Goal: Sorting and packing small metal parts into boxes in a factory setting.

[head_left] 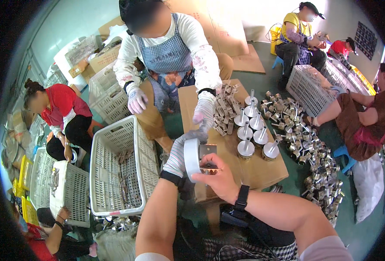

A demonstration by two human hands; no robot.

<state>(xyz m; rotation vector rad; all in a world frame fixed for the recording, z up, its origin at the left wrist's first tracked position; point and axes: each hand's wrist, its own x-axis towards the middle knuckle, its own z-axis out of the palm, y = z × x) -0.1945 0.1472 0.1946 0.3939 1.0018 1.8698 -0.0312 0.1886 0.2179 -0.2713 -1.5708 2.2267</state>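
Observation:
My left hand, in a grey striped glove, is closed round a wide pale ring that looks like a roll of tape. My bare right hand pinches the ring's near side, its fingers by a copper-coloured toothed strip. A grey metal plate shows beside the ring; how it joins on is hidden. Just beyond my left hand a co-worker's gloved hand reaches down. On the cardboard stand several round metal parts with upright stems, next to a pile of small metal brackets.
A white crate with metal pieces stands to the left. Many metal fittings lie heaped on the floor at right. The facing co-worker sits close in front. Other people work at both sides, near more crates and a white sack.

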